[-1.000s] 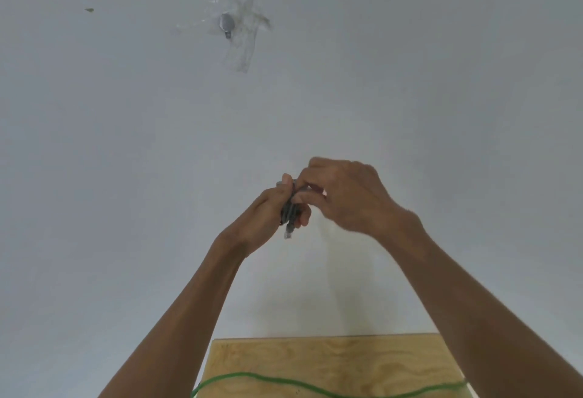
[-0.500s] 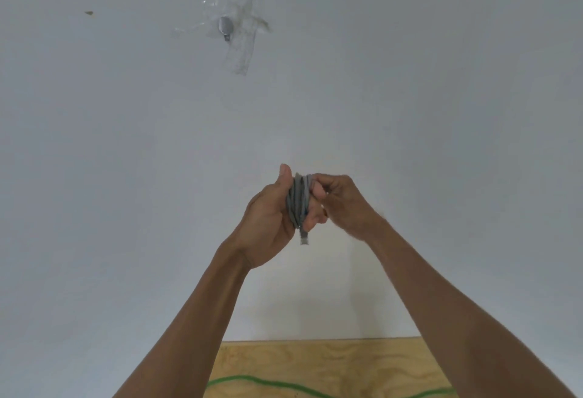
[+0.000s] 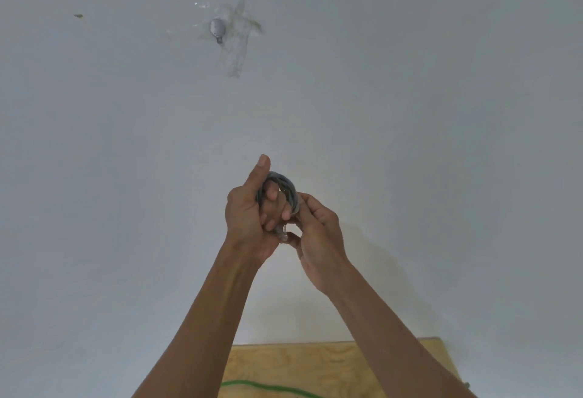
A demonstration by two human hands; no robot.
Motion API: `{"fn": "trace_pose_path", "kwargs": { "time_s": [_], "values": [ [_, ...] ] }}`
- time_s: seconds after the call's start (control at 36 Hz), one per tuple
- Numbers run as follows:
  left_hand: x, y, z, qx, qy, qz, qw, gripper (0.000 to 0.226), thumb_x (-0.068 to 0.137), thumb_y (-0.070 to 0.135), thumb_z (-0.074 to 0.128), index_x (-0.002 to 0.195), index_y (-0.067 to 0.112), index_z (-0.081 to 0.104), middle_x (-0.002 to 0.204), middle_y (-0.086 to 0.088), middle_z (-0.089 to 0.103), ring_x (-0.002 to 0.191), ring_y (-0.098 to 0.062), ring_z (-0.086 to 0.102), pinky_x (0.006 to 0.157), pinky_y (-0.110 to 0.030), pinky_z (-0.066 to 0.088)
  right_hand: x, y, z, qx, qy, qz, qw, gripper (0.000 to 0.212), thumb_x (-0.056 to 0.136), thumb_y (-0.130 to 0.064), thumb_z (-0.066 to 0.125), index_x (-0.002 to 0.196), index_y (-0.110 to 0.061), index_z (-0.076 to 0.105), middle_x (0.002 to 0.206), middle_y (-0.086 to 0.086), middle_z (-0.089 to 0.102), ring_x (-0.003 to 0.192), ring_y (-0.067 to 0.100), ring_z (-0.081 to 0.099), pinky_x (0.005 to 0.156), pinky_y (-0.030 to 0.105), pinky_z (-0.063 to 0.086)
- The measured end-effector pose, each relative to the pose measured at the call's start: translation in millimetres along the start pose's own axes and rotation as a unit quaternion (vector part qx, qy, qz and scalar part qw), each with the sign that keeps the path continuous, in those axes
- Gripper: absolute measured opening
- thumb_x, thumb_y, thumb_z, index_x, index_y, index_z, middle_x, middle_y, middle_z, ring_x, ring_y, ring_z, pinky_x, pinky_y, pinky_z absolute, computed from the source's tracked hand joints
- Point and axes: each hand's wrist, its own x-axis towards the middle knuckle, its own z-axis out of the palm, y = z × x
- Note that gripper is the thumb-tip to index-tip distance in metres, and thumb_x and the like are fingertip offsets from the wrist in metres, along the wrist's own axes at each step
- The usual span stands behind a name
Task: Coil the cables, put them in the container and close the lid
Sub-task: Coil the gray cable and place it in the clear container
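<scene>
Grey and rubbery, the coiled cable (image 3: 280, 191) sits in a tight round loop around the fingers of the left hand (image 3: 252, 217), thumb raised straight above it. The right hand (image 3: 315, 233) pinches the coil's right side, and a small clear plug (image 3: 283, 235) juts out between the palms. Both are raised before a smooth white wall (image 3: 410, 113). Below, a grainy plywood table (image 3: 315, 369) and a green cable (image 3: 268, 388) are cut off by the frame edge.

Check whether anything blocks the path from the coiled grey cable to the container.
Cannot tell: no container shows in this view. Both hands, left hand and right hand, hold the grey cable up before the wall, above the wooden board and green cable.
</scene>
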Motion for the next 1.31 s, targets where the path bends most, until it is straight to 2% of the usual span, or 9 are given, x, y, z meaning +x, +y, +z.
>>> {"fn": "trace_pose_path", "kwargs": {
  "time_s": [0.17, 0.36, 0.47, 0.58, 0.89, 0.97, 1.03, 1.17, 1.31],
  "values": [
    [2, 5, -4, 0.019, 0.006, 0.005, 1.000, 0.051, 0.079, 0.039, 0.068, 0.049, 0.009, 0.039, 0.030, 0.001, 0.023, 0.028, -0.015, 0.024, 0.045, -0.025, 0.038, -1, -7, 3, -0.016, -0.016, -0.014, 1.000, 0.047, 0.106, -0.026, 0.032, 0.079, -0.016, 0.068, 0.081, 0.006, 0.065, 0.083, 0.019, 0.060, 0.064, 0.037, 0.049],
    [4, 8, -11, 0.047, -0.026, 0.011, 0.999, 0.055, 0.077, 0.036, 0.075, 0.047, 0.011, 0.037, 0.030, -0.001, 0.025, 0.031, -0.018, 0.031, 0.050, -0.027, 0.043, 7, -12, 4, -0.089, -0.043, -0.072, 0.992, 0.034, 0.106, -0.031, 0.040, 0.113, -0.013, 0.069, 0.073, -0.003, 0.056, 0.078, 0.021, 0.056, 0.066, 0.030, 0.049],
    [4, 8, -10, 0.044, -0.051, 0.024, 0.997, 0.048, 0.084, 0.018, 0.068, 0.046, 0.011, 0.039, 0.030, 0.001, 0.029, 0.029, -0.015, 0.035, 0.048, -0.026, 0.045, 8, -10, 8, -0.102, -0.034, -0.115, 0.988, 0.032, 0.107, -0.027, 0.038, 0.123, -0.018, 0.064, 0.081, 0.017, 0.061, 0.079, 0.033, 0.063, 0.075, 0.045, 0.057],
    [6, 5, -7, 0.064, -0.049, 0.027, 0.996, 0.058, 0.089, 0.007, 0.063, 0.038, 0.011, 0.035, 0.030, -0.001, 0.032, 0.033, -0.017, 0.042, 0.052, -0.027, 0.047, 5, -9, 10, -0.078, -0.002, -0.149, 0.986, 0.028, 0.108, -0.021, 0.037, 0.119, -0.019, 0.063, 0.065, -0.004, 0.058, 0.069, 0.018, 0.062, 0.085, 0.043, 0.057],
    [10, 2, 12, 0.098, 0.041, 0.030, 0.994, 0.043, 0.066, 0.023, 0.082, 0.042, 0.012, 0.049, 0.043, -0.006, 0.037, 0.046, -0.023, 0.042, 0.055, -0.030, 0.050, 12, -9, 6, -0.099, 0.054, -0.179, 0.977, 0.027, 0.107, -0.022, 0.038, 0.114, -0.029, 0.062, 0.071, -0.014, 0.061, 0.075, 0.012, 0.064, 0.077, 0.032, 0.054],
    [10, 0, 9, 0.156, 0.048, 0.055, 0.985, 0.030, 0.066, 0.033, 0.084, 0.062, 0.009, 0.067, 0.051, -0.007, 0.049, 0.052, -0.023, 0.055, 0.062, -0.031, 0.054, 13, -13, 4, -0.120, 0.073, -0.191, 0.971, 0.025, 0.107, -0.022, 0.038, 0.117, -0.029, 0.060, 0.087, -0.021, 0.067, 0.088, 0.009, 0.067, 0.080, 0.026, 0.055],
    [12, -2, 3, 0.195, 0.048, 0.069, 0.977, 0.043, 0.065, 0.045, 0.084, 0.081, 0.007, 0.072, 0.058, -0.005, 0.059, 0.059, -0.021, 0.063, 0.070, -0.035, 0.056, 13, -18, 1, -0.161, 0.079, -0.219, 0.959, 0.025, 0.106, -0.021, 0.039, 0.121, -0.025, 0.059, 0.109, -0.017, 0.068, 0.105, 0.006, 0.065, 0.089, 0.022, 0.053],
    [16, 7, 1, 0.311, 0.027, 0.039, 0.949, 0.067, 0.073, 0.071, 0.070, 0.086, 0.005, 0.066, 0.067, -0.002, 0.064, 0.062, -0.017, 0.064, 0.073, -0.040, 0.059, 17, -18, -5, -0.271, 0.084, -0.256, 0.924, 0.026, 0.106, -0.019, 0.039, 0.125, -0.020, 0.057, 0.119, -0.007, 0.064, 0.113, 0.005, 0.059, 0.093, 0.016, 0.047],
    [11, 10, 11, 0.364, 0.179, 0.141, 0.903, 0.068, 0.089, 0.065, 0.055, 0.060, 0.006, 0.040, 0.054, -0.008, 0.042, 0.050, -0.021, 0.046, 0.053, -0.036, 0.047, 16, -20, -2, -0.299, 0.023, -0.260, 0.918, 0.026, 0.106, -0.022, 0.041, 0.124, -0.016, 0.059, 0.113, -0.007, 0.066, 0.104, 0.006, 0.062, 0.088, 0.020, 0.051]
  ]
}}
